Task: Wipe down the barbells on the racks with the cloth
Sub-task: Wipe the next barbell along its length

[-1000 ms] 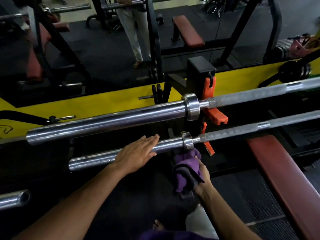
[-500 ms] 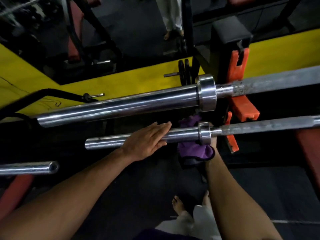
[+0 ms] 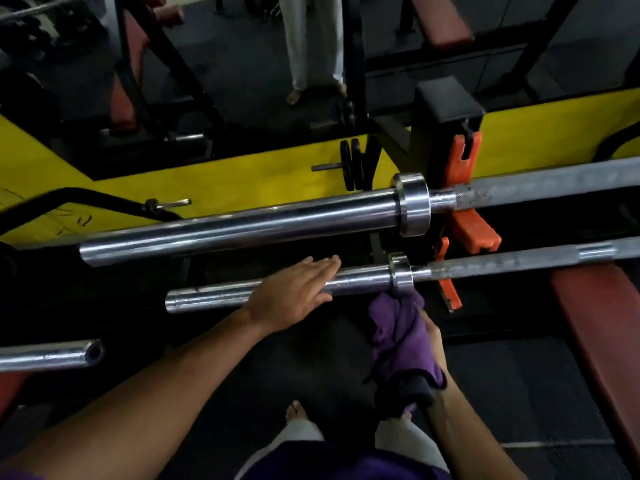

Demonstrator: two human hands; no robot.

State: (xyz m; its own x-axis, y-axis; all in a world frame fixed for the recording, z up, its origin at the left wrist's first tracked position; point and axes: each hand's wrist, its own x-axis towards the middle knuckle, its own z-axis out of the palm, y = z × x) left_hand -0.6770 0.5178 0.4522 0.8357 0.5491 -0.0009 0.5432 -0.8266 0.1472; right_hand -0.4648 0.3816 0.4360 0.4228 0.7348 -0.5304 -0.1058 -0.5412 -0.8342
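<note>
Two hands: left [image 3: 294,292] on barbell [image 3: 360,279], right [image 3: 431,336] w/ cloth [image 3: 403,337].

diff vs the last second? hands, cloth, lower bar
The right hand keeps its grip on the purple cloth. Half a second ago it had the cloth up against the collar of the lower barbell; now the cloth has dropped and hangs just under the collar. The left hand stays flat on the sleeve. Both barbells rest on the orange hooks as before.

Dim gym, dark rubber floor [image 3: 311,358], yellow wall panel [image 3: 242,181], red bench [image 3: 602,327]
</note>
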